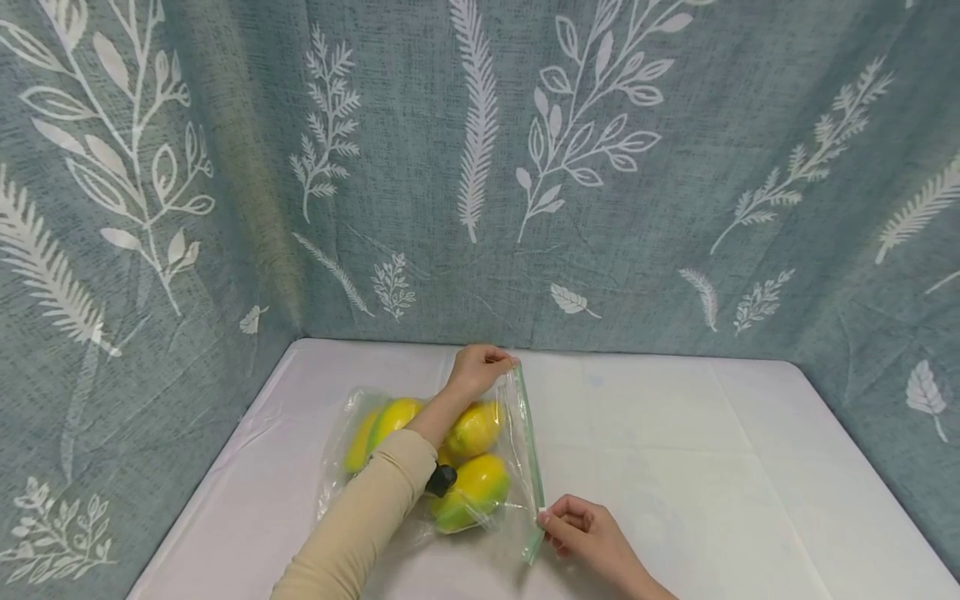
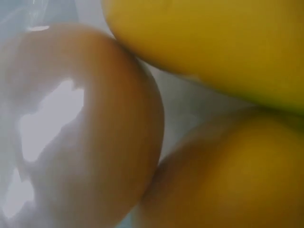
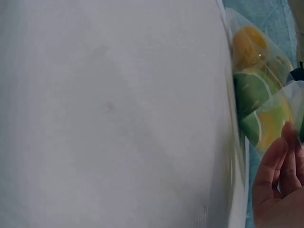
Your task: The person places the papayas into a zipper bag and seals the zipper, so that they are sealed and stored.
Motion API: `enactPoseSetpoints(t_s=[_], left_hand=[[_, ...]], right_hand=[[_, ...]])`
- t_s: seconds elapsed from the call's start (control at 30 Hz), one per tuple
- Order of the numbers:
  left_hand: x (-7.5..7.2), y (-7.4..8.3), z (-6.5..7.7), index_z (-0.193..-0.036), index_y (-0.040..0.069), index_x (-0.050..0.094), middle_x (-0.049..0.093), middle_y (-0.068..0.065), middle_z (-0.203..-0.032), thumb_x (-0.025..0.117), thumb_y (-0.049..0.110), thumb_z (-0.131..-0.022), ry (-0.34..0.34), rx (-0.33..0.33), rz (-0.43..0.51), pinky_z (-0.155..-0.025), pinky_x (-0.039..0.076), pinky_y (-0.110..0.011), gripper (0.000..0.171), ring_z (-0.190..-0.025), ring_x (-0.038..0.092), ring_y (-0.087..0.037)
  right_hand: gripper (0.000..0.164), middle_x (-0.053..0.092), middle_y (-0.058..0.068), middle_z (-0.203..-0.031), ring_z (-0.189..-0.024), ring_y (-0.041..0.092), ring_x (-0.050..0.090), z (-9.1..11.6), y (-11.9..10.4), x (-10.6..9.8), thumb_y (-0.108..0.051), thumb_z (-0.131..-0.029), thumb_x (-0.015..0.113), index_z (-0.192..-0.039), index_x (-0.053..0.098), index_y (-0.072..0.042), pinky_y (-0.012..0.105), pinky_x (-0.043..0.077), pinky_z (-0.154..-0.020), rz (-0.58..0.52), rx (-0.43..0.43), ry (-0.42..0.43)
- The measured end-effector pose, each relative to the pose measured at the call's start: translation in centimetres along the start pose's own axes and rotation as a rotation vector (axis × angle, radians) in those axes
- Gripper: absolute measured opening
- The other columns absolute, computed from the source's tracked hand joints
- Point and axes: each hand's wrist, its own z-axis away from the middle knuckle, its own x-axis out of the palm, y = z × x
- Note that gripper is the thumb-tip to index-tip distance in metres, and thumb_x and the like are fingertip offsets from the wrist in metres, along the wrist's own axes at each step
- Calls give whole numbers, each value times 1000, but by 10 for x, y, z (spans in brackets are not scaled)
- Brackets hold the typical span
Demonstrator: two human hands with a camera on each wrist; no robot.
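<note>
A clear zip bag (image 1: 517,492) lies on the table with several yellow-green, mango-like fruits (image 1: 472,492) inside. Its green zip strip (image 1: 527,417) runs along the right side. At the far end of that strip, my left hand (image 1: 476,368) pinches the bag's corner, the forearm crossing over the fruits. Near the close end, my right hand (image 1: 585,533) pinches the strip between thumb and fingers, beside a small white piece that looks like a slider. Up close in the left wrist view are rounded yellow fruits (image 2: 209,42). The right wrist view shows the right hand (image 3: 278,185) by the bag.
A white cloth covers the table (image 1: 675,467), extending to the right of the bag. Behind and at both sides hangs a blue-green curtain (image 1: 420,167) with white leaf prints. A black wrist camera (image 1: 442,480) sits under the left forearm, close above the fruits.
</note>
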Motion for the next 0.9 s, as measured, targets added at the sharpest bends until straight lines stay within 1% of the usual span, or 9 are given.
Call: enactPoseSetpoints(t_s=[0.2, 0.33, 0.5, 0.6, 0.73, 0.8, 0.9], left_hand=[[2, -1, 0, -104, 4, 73, 68, -7, -101, 66, 23, -94, 13, 27, -22, -78, 53, -34, 23, -92, 61, -22], [3, -3, -1, -103, 3, 73, 69, -8, -99, 66, 21, -94, 23, 53, -32, -78, 53, -34, 22, -91, 62, -23], [4, -4, -3, -103, 3, 73, 69, -8, -100, 66, 21, -94, 26, 58, -32, -78, 53, -33, 22, -92, 62, -23], [3, -4, -3, -104, 3, 73, 69, -8, -101, 66, 21, -94, 32, 38, -19, -79, 53, -34, 22, -94, 62, -24], [3, -4, -3, -106, 4, 73, 69, -8, -102, 65, 24, -94, 32, -5, -5, -81, 53, -36, 24, -95, 62, -24], [3, -4, -3, -106, 4, 73, 69, -7, -102, 66, 25, -94, 27, -17, -2, -81, 53, -36, 26, -95, 62, -23], [2, -4, -2, -108, 4, 72, 69, -8, -102, 66, 26, -94, 11, -24, 10, -82, 53, -37, 27, -95, 63, -24]], right_hand=[[27, 63, 1, -73, -61, 10, 51, 6, 0, 4, -27, -95, 63, -90, 65, -1, 21, 46, -56, 23, 40, 13], [28, 63, -1, -72, -61, 11, 50, 10, 1, 6, -28, -95, 64, -89, 64, -1, 21, 45, -56, -1, 65, 16], [27, 63, -1, -71, -60, 10, 49, 16, 2, 10, -27, -94, 65, -86, 63, -2, 19, 42, -55, -44, 76, 1], [27, 64, -1, -70, -57, 9, 47, 21, 5, 14, -28, -92, 67, -84, 63, -3, 18, 40, -52, -93, 98, -30], [27, 66, 0, -71, -54, 7, 46, 28, 9, 19, -30, -90, 70, -83, 63, -4, 16, 37, -48, -145, 132, -63], [28, 67, 1, -72, -54, 7, 46, 30, 10, 19, -30, -90, 70, -83, 63, -4, 15, 38, -48, -133, 133, -65], [28, 68, 2, -75, -58, 8, 50, 30, 9, 16, -31, -90, 69, -84, 65, -3, 16, 42, -51, -51, 102, -69]])
